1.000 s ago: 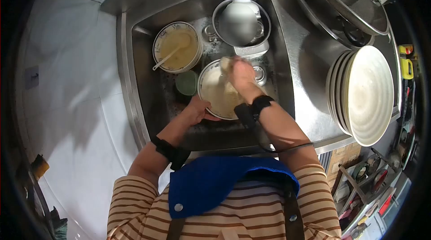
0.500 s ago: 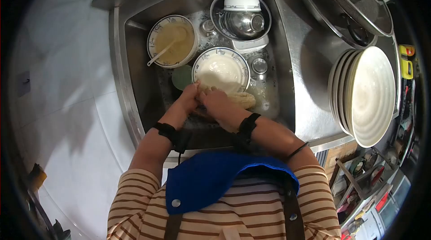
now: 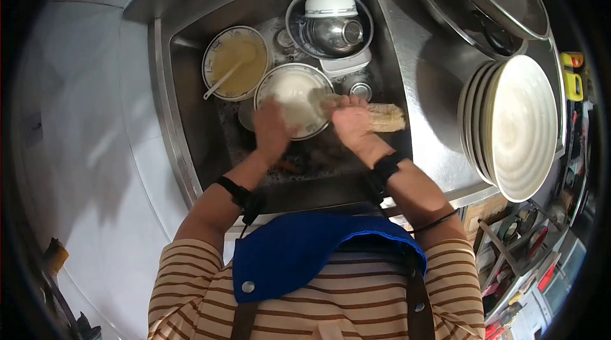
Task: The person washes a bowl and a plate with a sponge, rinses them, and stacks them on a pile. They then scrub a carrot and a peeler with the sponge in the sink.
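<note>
In the sink, a white bowl with a blue-patterned rim (image 3: 298,93) sits at the middle. My left hand (image 3: 273,130) overlaps its lower left rim, the fingers smeared by motion. To the right, my right hand (image 3: 353,122) is closed around a tan, fibrous loofah (image 3: 386,117). One end of the loofah sticks out toward the sink's right wall, while the other reaches the bowl's right rim. A larger patterned bowl (image 3: 219,82) of cloudy yellowish liquid stands at the left, with a white spoon (image 3: 223,80) leaning in it.
A steel basin (image 3: 294,21) holding a white bowl (image 3: 331,5) and a metal bowl stands at the back of the sink (image 3: 280,190). Near it are a white dish (image 3: 347,65) and a small round container (image 3: 361,90). Stacked plates (image 3: 519,130) and large pans (image 3: 468,18) occupy the right counter.
My hands have moved apart from below the bowl. The right one has gone right with the loofah; the left has come up over the bowl's left rim.
</note>
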`<state>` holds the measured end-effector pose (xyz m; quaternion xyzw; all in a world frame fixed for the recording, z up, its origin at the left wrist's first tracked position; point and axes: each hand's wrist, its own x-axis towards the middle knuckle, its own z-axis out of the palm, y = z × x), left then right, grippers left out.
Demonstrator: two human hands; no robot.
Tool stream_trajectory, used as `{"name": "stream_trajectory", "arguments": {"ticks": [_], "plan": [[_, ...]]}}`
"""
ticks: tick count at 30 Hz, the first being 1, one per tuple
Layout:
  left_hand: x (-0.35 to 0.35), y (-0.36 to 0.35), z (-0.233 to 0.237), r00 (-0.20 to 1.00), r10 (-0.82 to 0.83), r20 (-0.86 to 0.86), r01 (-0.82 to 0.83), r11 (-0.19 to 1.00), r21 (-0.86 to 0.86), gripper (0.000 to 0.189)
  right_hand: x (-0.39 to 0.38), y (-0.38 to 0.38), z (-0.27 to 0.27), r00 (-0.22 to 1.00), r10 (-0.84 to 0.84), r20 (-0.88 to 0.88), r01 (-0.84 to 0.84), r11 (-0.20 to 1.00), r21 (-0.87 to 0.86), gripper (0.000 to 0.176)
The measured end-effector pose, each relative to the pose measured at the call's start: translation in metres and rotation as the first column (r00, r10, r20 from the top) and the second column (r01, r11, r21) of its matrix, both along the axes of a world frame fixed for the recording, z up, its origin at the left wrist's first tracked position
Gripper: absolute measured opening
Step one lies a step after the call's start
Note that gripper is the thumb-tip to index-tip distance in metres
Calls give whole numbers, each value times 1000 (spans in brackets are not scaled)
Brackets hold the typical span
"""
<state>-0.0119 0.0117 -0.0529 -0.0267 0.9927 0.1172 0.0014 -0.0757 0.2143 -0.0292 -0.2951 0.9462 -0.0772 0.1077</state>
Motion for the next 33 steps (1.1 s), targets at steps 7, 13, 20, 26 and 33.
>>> {"name": "stream_trajectory", "arguments": {"ticks": [7, 13, 20, 26, 33], "plan": [[13, 47, -75, 874, -231, 427, 366, 891, -267, 39, -7, 6, 25, 957, -291, 5, 258, 842, -474, 50], [-13, 51, 6, 783, -317, 534, -320, 531, 785, 24, -18, 32, 58, 945, -301, 125, 287, 589, -756, 56], [-2, 43, 68, 916, -166, 365, -400, -313, 862, 45, 38, -21, 65, 963, -65, -262, -89, 839, -537, 57], [24, 10, 97, 884, -235, 405, -456, -238, 858, 36, -62, -15, 18, 739, 135, 660, 520, 508, -686, 50], [14, 7, 86, 940, 56, 337, -218, -661, 718, 51, -33, 17, 44, 655, 26, 755, 727, 251, -639, 54]]}}
